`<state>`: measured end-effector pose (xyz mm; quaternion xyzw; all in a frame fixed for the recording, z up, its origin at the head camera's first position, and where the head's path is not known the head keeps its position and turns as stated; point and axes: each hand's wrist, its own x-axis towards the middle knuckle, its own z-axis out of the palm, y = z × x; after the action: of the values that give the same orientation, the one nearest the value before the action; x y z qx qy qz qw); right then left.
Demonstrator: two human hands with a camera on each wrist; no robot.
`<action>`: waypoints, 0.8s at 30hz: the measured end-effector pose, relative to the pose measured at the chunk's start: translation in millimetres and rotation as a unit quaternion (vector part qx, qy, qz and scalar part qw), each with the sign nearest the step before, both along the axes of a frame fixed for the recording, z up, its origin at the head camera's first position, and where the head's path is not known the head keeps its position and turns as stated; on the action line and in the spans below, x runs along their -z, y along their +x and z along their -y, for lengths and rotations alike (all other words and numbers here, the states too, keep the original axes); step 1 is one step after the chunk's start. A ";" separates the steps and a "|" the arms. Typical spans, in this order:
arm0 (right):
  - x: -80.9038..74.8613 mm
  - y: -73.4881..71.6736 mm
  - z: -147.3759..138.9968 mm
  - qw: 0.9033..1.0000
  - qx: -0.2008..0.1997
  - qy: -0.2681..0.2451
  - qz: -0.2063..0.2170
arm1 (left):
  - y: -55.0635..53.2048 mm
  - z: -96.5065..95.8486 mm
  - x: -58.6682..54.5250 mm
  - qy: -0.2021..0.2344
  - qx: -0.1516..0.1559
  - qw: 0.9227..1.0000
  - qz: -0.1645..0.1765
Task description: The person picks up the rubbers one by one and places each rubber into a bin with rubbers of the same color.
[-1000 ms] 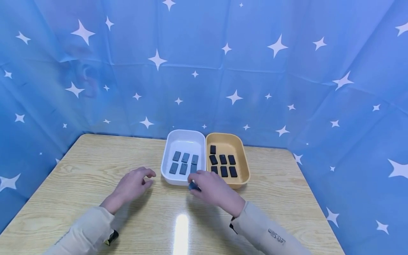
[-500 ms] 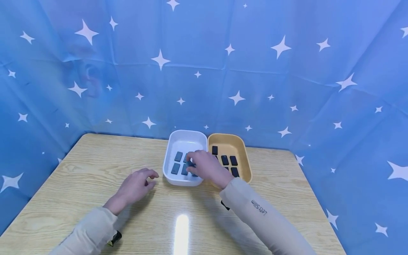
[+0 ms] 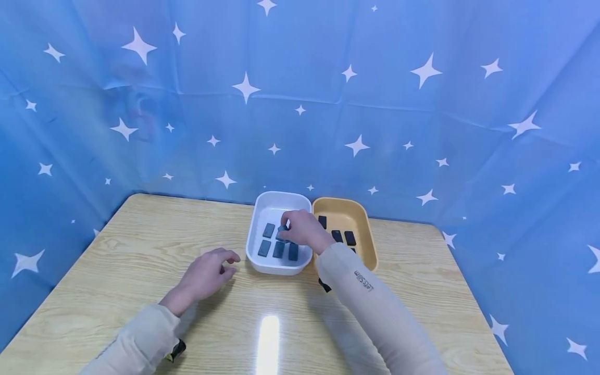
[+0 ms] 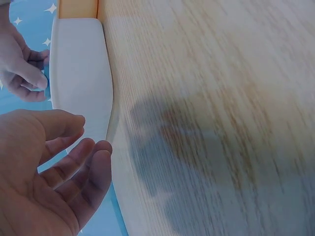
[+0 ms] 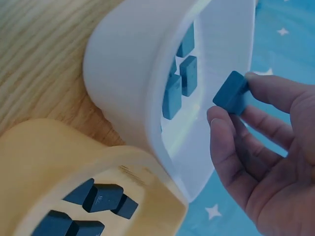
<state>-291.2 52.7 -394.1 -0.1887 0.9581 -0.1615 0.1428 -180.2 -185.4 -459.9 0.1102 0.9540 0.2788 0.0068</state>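
My right hand pinches a small blue-teal rectangular tile between thumb and fingertips, over the white bin. In the right wrist view the held tile is tilted and apart from several similar teal tiles lying in that bin. My left hand hovers above the table, left of the white bin, fingers loosely bent and holding nothing. In the left wrist view its fingertips appear beside the bin's outer wall. The right hand and forearm hide part of both bins from the head camera.
A yellow bin stands against the white bin's right side, with several black tiles in it. Both are near the back of the wooden table. A blue curtain with white stars hangs behind.
My right hand has carried the tile from in front of the two bins forward and up, to over the white bin's back rows. The left hand has hardly moved; the head view has turned slightly left.
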 end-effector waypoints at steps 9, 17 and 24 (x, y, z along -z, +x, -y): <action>5.8 -28.4 14.1 0.999 0.036 0.008 0.012 | -2.5 0.3 4.0 0.011 -0.007 1.000 0.002; 13.8 -46.1 22.2 0.996 0.082 -0.022 0.009 | -0.6 5.2 4.2 0.010 -0.020 1.000 0.002; 24.6 -57.4 29.1 0.989 0.130 -0.067 0.034 | 1.6 6.4 5.6 0.015 -0.025 1.000 0.008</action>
<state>-348.6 23.7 -418.7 -0.0657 0.9560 -0.2490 0.1404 -178.7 -191.8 -465.4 0.0837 0.9522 0.2936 0.0059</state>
